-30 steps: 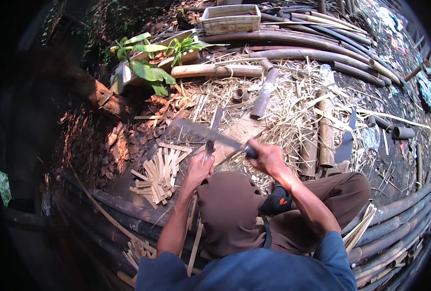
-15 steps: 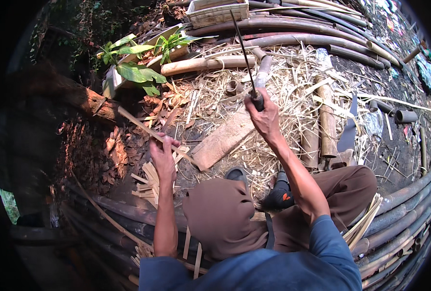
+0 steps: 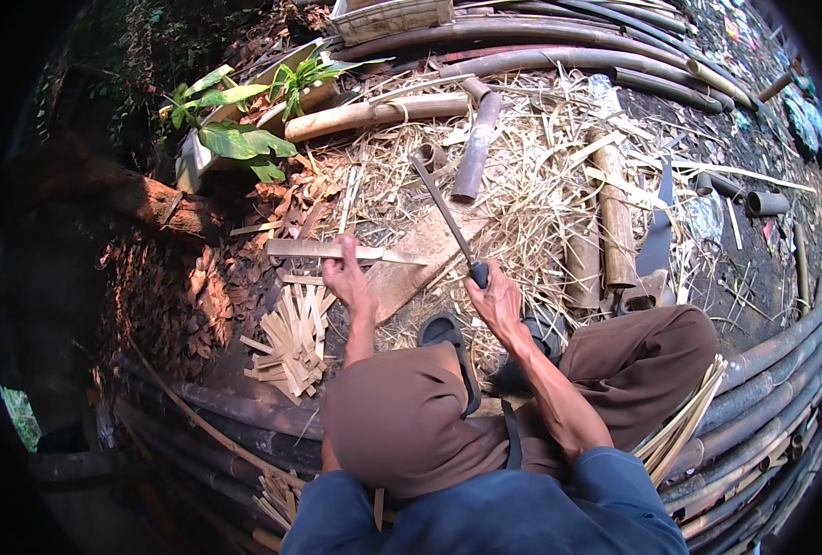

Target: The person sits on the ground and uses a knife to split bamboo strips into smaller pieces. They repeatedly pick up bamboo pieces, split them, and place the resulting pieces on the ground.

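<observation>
In my left hand point(image 3: 351, 279) is a flat split bamboo strip point(image 3: 304, 249), held roughly level with its right end over a wooden board point(image 3: 409, 279). My right hand point(image 3: 496, 301) is wrapped round the dark handle of a long knife point(image 3: 444, 211). Its narrow blade slants up and to the left above the board, apart from the strip. Just left of the board lies a heap of short split bamboo pieces point(image 3: 292, 338).
Shavings point(image 3: 531, 194) cover the ground beyond the board. Bamboo sections point(image 3: 617, 222) and a saw point(image 3: 656, 236) lie to the right. Long bamboo poles point(image 3: 559, 60) stretch across the back, beside a pale crate point(image 3: 392, 20). More poles point(image 3: 753, 407) run behind my legs.
The knife has come down from a raised, upright position toward the board. My left hand has moved right, and the bamboo strip has turned from a slant to nearly level.
</observation>
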Tool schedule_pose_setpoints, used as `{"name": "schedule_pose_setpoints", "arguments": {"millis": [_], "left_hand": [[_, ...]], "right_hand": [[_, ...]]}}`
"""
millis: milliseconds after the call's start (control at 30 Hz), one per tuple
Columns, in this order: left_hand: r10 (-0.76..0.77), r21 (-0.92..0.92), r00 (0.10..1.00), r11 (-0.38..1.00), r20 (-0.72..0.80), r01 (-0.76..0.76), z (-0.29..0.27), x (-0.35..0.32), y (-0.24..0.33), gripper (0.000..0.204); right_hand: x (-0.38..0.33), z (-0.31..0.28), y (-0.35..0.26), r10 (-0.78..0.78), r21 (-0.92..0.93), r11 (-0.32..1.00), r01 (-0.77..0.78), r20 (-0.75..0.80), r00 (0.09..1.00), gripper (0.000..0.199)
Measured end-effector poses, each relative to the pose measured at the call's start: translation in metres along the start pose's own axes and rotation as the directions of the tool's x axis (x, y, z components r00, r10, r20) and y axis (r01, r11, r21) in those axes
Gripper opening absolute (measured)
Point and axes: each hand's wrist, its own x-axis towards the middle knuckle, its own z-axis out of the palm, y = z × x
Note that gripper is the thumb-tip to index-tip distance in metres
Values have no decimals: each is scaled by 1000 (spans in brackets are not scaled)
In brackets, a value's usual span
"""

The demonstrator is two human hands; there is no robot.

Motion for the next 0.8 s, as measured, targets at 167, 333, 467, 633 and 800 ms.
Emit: {"name": "schedule_pose_setpoints", "arguments": {"millis": [167,333,467,633,800], "left_hand": [[411,-131,910,906,43,-403,15,32,76,28],[237,-223,969,950,64,-217,6,30,84,30],[329,-484,938,842,110,-238,28,-2,78,43],[510,50,860,860,-21,-508,33,-19,96,26],[420,263,899,860,120,-437,16,-31,104,33]], "right_hand": [[-38,-32,-16,17,38,999,-21,103,995,38],[-61,-25,-47,31,211,973,-90,267,963,39],[-63,-19,-79,-65,346,935,-70,363,930,35],[-54,-21,-122,-148,450,891,-53,400,904,32],[-46,-20,-130,-163,497,864,-79,425,890,30]]}}
